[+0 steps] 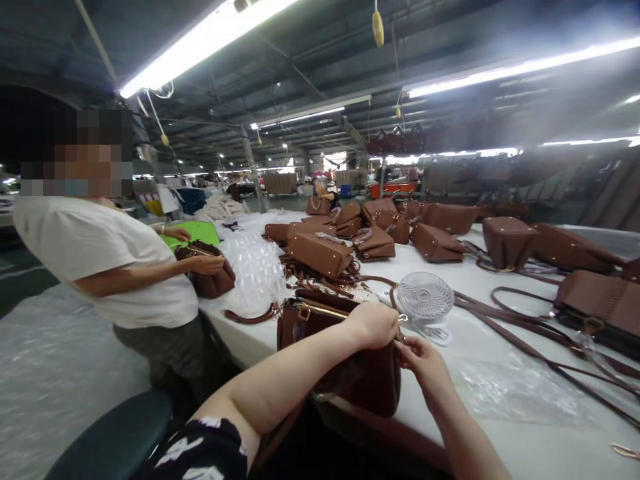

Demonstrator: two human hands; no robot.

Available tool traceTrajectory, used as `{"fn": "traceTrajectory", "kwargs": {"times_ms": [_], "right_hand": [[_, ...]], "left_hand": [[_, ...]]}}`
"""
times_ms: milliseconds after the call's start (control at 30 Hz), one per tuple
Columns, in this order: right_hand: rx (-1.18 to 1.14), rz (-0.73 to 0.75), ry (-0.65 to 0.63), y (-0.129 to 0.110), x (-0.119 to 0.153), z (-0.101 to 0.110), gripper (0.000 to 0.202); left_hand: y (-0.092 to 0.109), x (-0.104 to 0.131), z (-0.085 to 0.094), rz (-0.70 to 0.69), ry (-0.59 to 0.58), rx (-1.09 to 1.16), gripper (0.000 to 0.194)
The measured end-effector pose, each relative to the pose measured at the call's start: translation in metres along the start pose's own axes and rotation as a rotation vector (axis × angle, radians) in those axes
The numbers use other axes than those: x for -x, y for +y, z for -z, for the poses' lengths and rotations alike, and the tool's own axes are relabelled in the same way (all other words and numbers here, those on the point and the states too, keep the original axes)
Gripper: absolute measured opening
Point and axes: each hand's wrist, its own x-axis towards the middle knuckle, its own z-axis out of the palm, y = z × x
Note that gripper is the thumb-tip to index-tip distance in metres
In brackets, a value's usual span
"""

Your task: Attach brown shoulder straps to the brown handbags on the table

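Note:
A dark brown handbag (370,383) with a gold zip along its open top stands at the table's front edge. My left hand (376,325) reaches across its top to the right end, fingers closed by a metal clasp; exactly what they grip is hidden. Just to the right, my right hand (419,357) pinches a small metal fitting with a strap end at the bag's upper right corner. The two hands are close together. A brown strap (250,316) lies to the left of the bag.
Several brown handbags (320,252) cover the white table (525,437) further back. A small white fan (425,297) stands beyond my right hand. Long straps (525,327) run to the right. At left, a person in a white shirt (135,250) handles another bag beside bubble wrap (253,270).

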Motion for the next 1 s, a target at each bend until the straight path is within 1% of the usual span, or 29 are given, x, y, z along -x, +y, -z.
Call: {"fn": "traceTrajectory", "kwargs": {"times_ms": [133,200,233,333,367,433,567,700,800,900,967,1000], "right_hand": [[0.073,0.061,0.061,-0.004,0.006,-0.001,0.045],[0.168,0.111,0.097,-0.01,0.011,-0.001,0.04],[0.24,0.151,0.125,-0.013,0.014,-0.002,0.038],[0.456,0.271,0.217,-0.019,0.02,-0.005,0.036],[0.491,0.288,0.229,-0.02,0.021,-0.006,0.036],[0.495,0.269,0.225,-0.02,0.023,-0.006,0.036],[0.465,0.201,0.21,-0.015,0.024,-0.001,0.038],[0.416,0.185,0.2,-0.01,0.024,0.003,0.039],[0.371,0.182,0.201,-0.006,0.023,0.001,0.04],[0.326,0.167,0.163,-0.001,0.019,-0.002,0.043],[0.32,0.168,0.106,0.002,0.013,0.001,0.046],[0.33,0.172,0.079,0.003,0.01,0.006,0.046]], "left_hand": [[0.001,-0.003,0.002,-0.03,-0.043,-0.026,0.037],[0.002,-0.006,0.004,-0.032,-0.077,-0.028,0.036],[0.003,-0.008,0.004,-0.037,-0.105,-0.034,0.035],[0.008,-0.013,0.007,-0.069,-0.236,-0.072,0.023],[0.01,-0.014,0.007,-0.081,-0.274,-0.085,0.02],[0.014,-0.016,0.008,-0.094,-0.309,-0.102,0.017],[0.014,-0.015,0.01,-0.129,-0.328,-0.11,0.02],[0.012,-0.011,0.013,-0.142,-0.347,-0.104,0.023],[0.012,-0.007,0.018,-0.148,-0.351,-0.111,0.024],[0.008,-0.004,0.025,-0.166,-0.359,-0.1,0.028],[0.005,-0.002,0.029,-0.164,-0.332,-0.083,0.031],[0.004,0.001,0.03,-0.151,-0.276,-0.076,0.032]]}}
